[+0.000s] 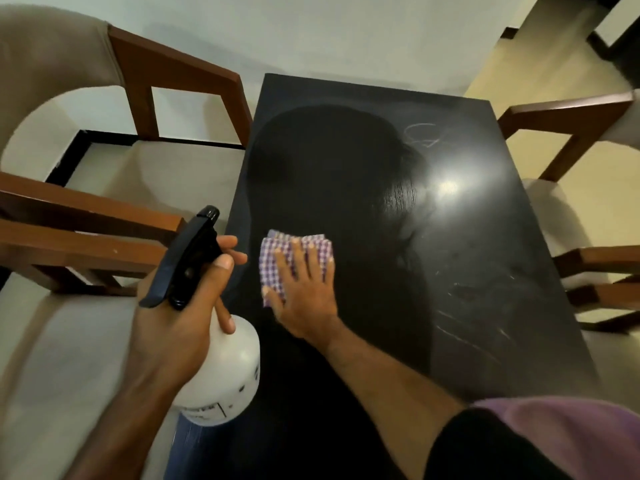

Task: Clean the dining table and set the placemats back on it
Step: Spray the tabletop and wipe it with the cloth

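The dark rectangular wooden bench [467, 237] is showing streaks at right, likely missed while the flat right hand [304, 299] is pressing the purple checked cloth [294, 258] near-left and the left hand [180, 327] is gripping the white spray bottle [221, 372]; no placemats are showing.

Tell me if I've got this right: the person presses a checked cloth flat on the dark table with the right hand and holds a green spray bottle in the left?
Not quite. In the head view the spray bottle is white with a black trigger, not green. The rest holds.

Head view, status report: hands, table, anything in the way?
Left hand grips spray bottle. Right hand flat, pressing checked cloth on black table. Smudges on right side. No placemats visible.
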